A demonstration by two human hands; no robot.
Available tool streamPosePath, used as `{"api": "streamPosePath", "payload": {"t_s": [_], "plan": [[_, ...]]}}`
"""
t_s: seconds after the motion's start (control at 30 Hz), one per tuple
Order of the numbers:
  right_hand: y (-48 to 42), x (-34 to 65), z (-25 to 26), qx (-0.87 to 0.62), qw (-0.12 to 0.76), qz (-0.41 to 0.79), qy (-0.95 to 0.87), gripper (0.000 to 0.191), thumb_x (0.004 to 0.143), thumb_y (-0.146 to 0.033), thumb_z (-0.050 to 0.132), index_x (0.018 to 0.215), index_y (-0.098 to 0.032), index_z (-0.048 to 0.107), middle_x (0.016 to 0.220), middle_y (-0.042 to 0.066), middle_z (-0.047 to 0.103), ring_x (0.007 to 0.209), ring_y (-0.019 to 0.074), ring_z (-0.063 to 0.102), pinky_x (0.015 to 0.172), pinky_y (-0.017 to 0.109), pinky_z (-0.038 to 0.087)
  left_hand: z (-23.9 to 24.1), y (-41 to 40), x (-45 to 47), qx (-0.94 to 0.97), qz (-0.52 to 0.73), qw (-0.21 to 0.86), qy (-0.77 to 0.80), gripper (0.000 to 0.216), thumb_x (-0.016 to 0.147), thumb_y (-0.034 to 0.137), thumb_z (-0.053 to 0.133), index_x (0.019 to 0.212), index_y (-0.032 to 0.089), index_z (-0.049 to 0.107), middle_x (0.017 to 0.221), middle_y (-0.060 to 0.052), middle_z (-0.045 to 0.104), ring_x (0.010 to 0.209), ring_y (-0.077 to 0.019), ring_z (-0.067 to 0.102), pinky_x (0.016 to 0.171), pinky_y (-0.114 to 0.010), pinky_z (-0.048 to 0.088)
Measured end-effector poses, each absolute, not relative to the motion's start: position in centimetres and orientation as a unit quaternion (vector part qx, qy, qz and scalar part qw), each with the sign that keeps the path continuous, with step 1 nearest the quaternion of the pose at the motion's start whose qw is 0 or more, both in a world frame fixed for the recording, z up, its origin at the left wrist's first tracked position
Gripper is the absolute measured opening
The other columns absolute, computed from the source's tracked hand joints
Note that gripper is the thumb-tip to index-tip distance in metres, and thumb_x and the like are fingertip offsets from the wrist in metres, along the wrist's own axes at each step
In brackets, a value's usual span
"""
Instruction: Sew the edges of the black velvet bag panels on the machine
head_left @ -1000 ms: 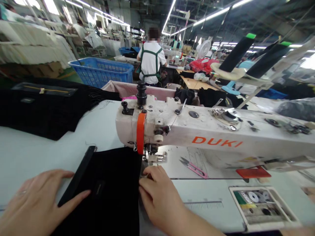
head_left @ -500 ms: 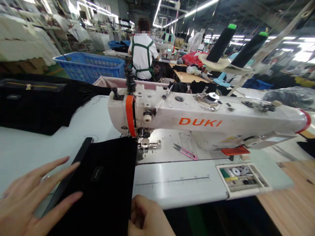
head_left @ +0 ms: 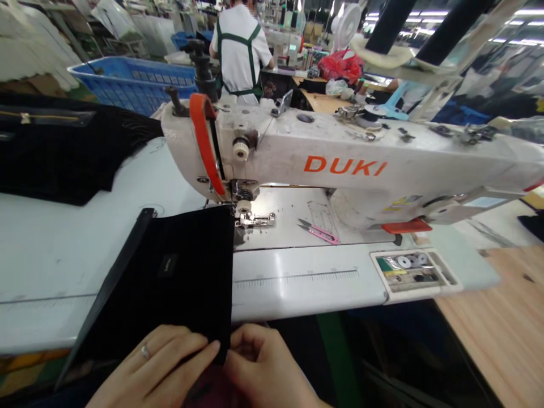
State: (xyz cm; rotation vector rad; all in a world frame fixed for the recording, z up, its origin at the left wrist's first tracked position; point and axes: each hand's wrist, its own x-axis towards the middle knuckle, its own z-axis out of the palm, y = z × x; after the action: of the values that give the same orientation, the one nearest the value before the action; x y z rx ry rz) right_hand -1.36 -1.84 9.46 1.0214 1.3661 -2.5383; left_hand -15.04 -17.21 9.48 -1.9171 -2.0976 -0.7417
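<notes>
A black fabric piece (head_left: pixel 191 294) with a small label patch (head_left: pixel 167 265) and a dark strip along its left side lies on the machine table, its near end over the front edge. Its top right corner sits by the presser foot (head_left: pixel 243 208) of the white sewing machine (head_left: pixel 280 141). My left hand (head_left: pixel 164 362), a ring on one finger, is closed over the fabric's near edge. Beside it my right hand (head_left: pixel 266 362) pinches the near right corner. The fingertips of the two hands almost meet.
Pink thread snips (head_left: pixel 318 232) lie on the machine bed. A bobbin tray (head_left: pixel 414 275) is set in the table at right. Another black piece with a zipper (head_left: pixel 55 147) lies at left. Behind stand a blue basket (head_left: pixel 136 76) and a person in a white shirt (head_left: pixel 240 48).
My left hand has moved from the fabric's left strip to its near right edge, beside my right hand, and closed on it. The view has tilted downward.
</notes>
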Motion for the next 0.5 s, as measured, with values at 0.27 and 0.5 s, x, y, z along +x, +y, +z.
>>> {"api": "streamPosePath", "payload": {"t_s": [0.27, 0.5], "plan": [[-1.2, -1.3, 10.5, 0.323, 0.117, -0.83, 0.441, 0.065, 0.058, -0.077, 0.084, 0.069, -0.022, 0.052, 0.049, -0.008, 0.053, 0.041, 0.0068, 0.045, 0.039, 0.018, 0.031, 9.9, -16.3, -13.8, -0.644, -0.288, 0.08, -0.705, 0.036, 0.1, 0.005, 0.047, 0.113, 0.026, 0.072, 0.102, 0.001, 0.076, 0.098, -0.0155, 0.068, 0.102, -0.029, 0.048], [-3.0, -0.1, 7.1, 0.31, 0.064, -0.705, 0.635, 0.041, 0.076, -0.053, 0.084, 0.071, -0.021, 0.06, 0.06, -0.004, 0.06, 0.049, 0.0096, 0.05, 0.044, 0.021, 0.032, 9.1, -16.7, -14.5, -0.671, -0.266, 0.129, -0.68, 0.034, 0.098, 0.01, 0.049, 0.118, 0.025, 0.072, 0.098, -0.001, 0.077, 0.096, -0.0182, 0.07, 0.105, -0.034, 0.052]]}}
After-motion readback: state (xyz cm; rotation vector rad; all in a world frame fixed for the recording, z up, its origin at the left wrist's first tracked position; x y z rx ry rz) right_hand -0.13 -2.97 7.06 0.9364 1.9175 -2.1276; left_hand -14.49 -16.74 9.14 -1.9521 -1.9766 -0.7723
